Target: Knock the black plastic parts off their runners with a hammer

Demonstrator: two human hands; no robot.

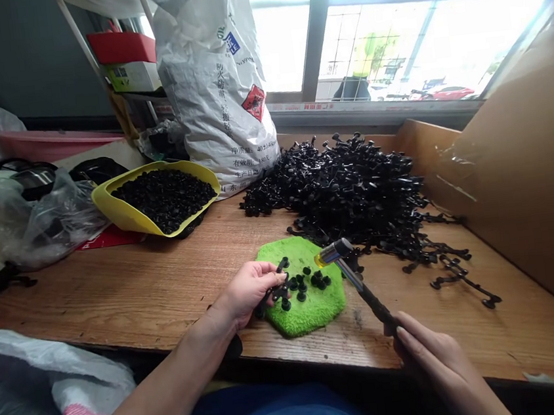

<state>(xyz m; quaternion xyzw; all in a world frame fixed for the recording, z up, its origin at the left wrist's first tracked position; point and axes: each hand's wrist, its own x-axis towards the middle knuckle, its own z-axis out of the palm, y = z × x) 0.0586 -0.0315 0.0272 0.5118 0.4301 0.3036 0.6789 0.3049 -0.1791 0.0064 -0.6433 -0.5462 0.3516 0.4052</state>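
My left hand (253,289) pinches a black branched moulded piece (280,292) with round knobs at its ends, over the left part of a green fuzzy pad (313,316). Several small black round parts (301,287) lie loose on that pad. In my right hand (428,350) is the dark handle of a small hammer (358,278). The hammer's head, silver with a yellow face at one end and a black one at the other, hangs above the pad's right side. Fingers of the left hand hide part of the branched piece.
Behind the pad rises a big heap of black branched pieces (355,193), with a few strays at its right. A yellow scoop (126,213) full of small black parts sits at the left, near a tall white sack (216,95). Cardboard (514,163) stands along the right.
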